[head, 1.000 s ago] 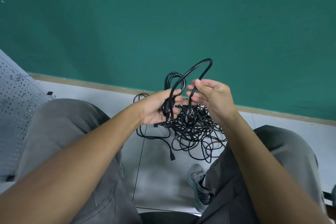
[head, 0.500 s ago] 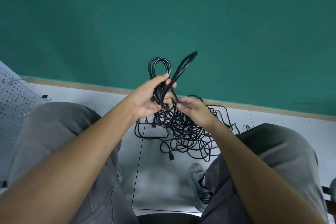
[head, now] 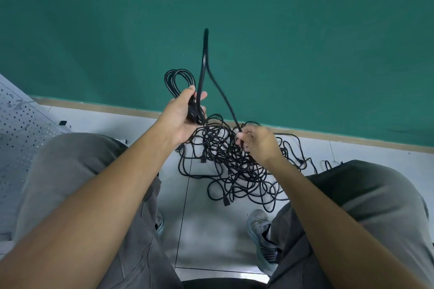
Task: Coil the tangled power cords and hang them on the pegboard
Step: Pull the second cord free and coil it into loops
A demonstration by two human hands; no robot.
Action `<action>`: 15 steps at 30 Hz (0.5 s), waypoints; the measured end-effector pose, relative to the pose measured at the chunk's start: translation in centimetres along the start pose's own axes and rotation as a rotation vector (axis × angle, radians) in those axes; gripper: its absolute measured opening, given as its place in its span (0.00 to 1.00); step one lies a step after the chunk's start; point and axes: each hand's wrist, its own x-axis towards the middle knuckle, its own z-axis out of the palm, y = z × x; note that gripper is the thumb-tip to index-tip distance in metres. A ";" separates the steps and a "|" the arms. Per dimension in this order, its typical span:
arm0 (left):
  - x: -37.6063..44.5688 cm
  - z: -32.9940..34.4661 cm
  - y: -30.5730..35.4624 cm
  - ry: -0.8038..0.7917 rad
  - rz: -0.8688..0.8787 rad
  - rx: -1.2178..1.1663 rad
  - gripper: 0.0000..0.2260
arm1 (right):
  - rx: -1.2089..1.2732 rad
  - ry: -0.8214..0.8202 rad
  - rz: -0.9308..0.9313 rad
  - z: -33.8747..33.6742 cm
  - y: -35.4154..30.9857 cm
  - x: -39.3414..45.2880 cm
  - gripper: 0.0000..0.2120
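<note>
Fingers (head: 242, 135) pinching cord (head: 220, 91) partly hide behind it.

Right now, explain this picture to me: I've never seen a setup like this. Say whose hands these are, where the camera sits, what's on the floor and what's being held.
There is no machine here. A person wears a camera on the head that looks down past their own arms and knees.

The left hand grips a bundle of cord loops already gathered. A tall loop of the same black cord runs up from it and down to the right hand, which pinches the strand.

On the white tiled floor, between the shoes, lies a tangled pile of black power cords. A perforated metal board shows at the left edge, and a green wall stands behind.
</note>
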 end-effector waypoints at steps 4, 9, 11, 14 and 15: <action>-0.5 0.1 -0.7 -0.058 -0.040 0.102 0.15 | 0.404 0.021 -0.029 -2.0 -3.3 -1.1 0.05; -1.4 0.6 -2.1 -0.231 -0.145 0.219 0.15 | 0.641 0.030 -0.125 -4.0 -5.3 -1.7 0.09; -1.8 0.9 -2.6 -0.278 -0.183 0.243 0.15 | 0.786 0.045 -0.135 -5.3 -5.8 -1.9 0.10; -2.6 1.3 -3.0 -0.388 -0.221 0.295 0.14 | 0.886 0.054 -0.120 -6.8 -5.5 -1.8 0.09; -2.8 1.4 -3.1 -0.419 -0.225 0.317 0.14 | 0.910 0.047 -0.100 -6.8 -5.1 -1.7 0.09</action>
